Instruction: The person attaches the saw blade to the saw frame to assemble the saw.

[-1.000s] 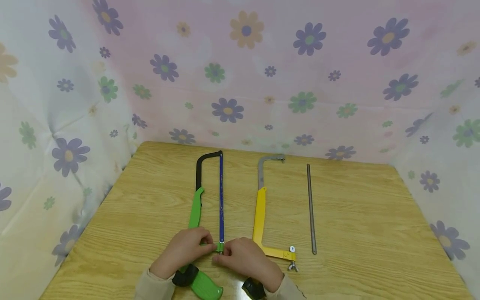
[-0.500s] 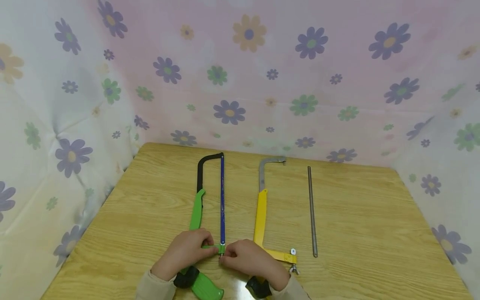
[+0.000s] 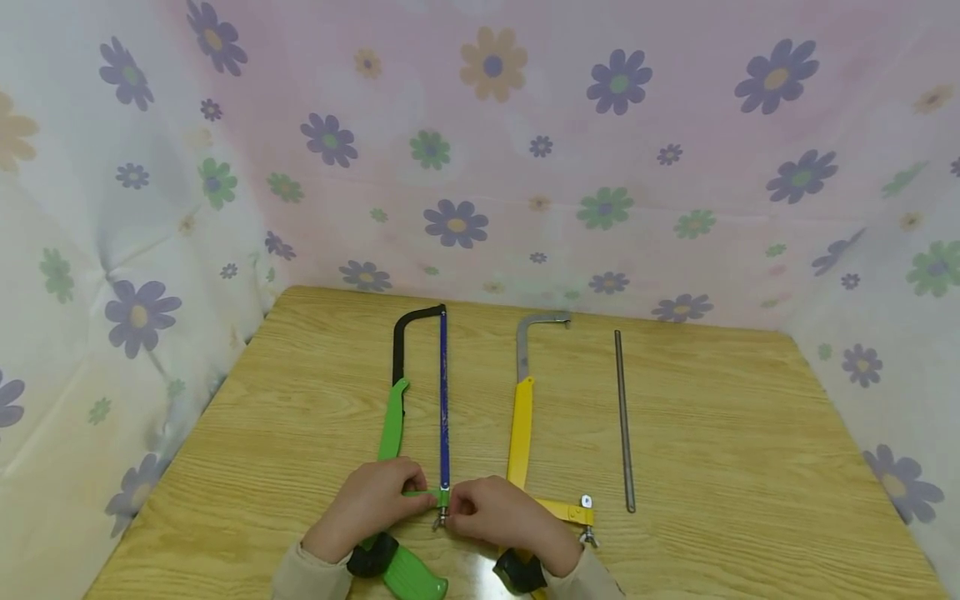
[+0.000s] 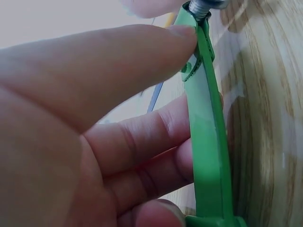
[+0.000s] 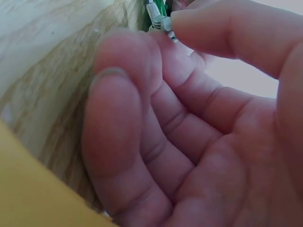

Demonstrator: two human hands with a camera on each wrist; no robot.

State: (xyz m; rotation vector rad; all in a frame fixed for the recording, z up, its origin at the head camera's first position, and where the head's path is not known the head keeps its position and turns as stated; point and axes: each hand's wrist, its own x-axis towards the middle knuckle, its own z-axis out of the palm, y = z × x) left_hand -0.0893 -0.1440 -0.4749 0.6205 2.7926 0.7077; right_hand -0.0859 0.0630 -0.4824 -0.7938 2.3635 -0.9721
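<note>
beige sleeves [image 3: 309, 575] are worn, with a black piece [image 3: 519, 573] at each wrist.

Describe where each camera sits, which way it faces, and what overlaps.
Head: on the person's head, facing forward and down at the table, green hacksaw and yellow hacksaw; left hand, right hand and sleeves show.
Left wrist: on that wrist, facing the green hacksaw's lower arm; fingers show.
Right wrist: on that wrist, facing the metal screw past curled fingers.
Shared: both wrist views show the metal screw.
</note>
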